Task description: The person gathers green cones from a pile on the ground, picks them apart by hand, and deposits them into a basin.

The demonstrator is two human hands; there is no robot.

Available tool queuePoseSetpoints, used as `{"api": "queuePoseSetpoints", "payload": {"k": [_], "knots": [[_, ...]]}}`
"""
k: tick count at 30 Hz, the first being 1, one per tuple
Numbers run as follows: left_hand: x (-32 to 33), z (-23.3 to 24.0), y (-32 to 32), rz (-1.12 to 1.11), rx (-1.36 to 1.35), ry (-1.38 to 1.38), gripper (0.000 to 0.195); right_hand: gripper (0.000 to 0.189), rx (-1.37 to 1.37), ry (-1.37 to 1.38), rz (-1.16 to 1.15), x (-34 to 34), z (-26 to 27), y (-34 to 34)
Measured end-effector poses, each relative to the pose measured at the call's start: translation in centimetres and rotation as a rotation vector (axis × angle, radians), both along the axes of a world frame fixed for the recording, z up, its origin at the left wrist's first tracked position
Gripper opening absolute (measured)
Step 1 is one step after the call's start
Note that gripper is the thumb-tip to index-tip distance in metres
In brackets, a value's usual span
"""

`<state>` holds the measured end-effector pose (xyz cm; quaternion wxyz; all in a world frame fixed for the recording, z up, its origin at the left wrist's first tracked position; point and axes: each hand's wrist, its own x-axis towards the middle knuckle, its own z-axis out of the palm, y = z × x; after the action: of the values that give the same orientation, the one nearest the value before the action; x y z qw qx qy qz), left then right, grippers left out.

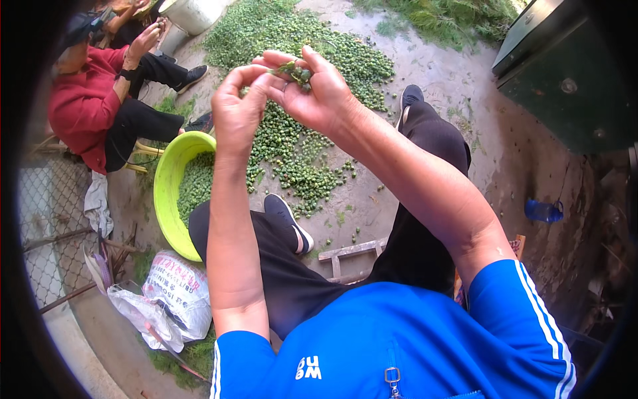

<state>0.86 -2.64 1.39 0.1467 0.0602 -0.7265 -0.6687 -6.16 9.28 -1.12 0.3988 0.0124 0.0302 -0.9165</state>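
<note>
My right hand (319, 95) is palm up with its fingers curled around a small leafy sprig with green fruits (299, 75). The thumb and forefinger of my left hand (239, 99) pinch at the sprig's left end, and the fingertips of both hands meet there. A bit of green also shows between my left fingers. Below and beyond the hands, a wide heap of small round green fruits (294, 159) covers the concrete ground. Left of my left forearm stands a yellow-green plastic tub (167, 184), partly filled with the same kind of fruits; my knee hides part of it.
A seated person in a red top (84, 104) is at the upper left, hands raised. A white bucket (192, 15) stands behind. Feathery green branches (443, 20) lie at the top. Woven sacks (174, 294), a dark green metal box (553, 85) and a blue plastic bottle (543, 211) flank me.
</note>
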Motion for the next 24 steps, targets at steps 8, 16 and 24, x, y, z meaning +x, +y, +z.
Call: {"api": "queuePoseSetpoints", "payload": {"k": [8, 16, 24], "knots": [[-0.1, 0.6, -0.1, -0.107, 0.197, 0.057, 0.019, 0.036, 0.151, -0.093, -0.018, 0.6, -0.3, -0.4], [-0.1, 0.3, 0.8, 0.082, -0.386, 0.085, 0.018, 0.035, 0.139, -0.042, 0.052, 1.0, -0.4, -0.3], [0.4, 1.2, -0.8, -0.178, 0.788, -0.051, 0.019, 0.056, 0.101, 0.063, 0.093, 0.4, -0.7, -0.1]]}}
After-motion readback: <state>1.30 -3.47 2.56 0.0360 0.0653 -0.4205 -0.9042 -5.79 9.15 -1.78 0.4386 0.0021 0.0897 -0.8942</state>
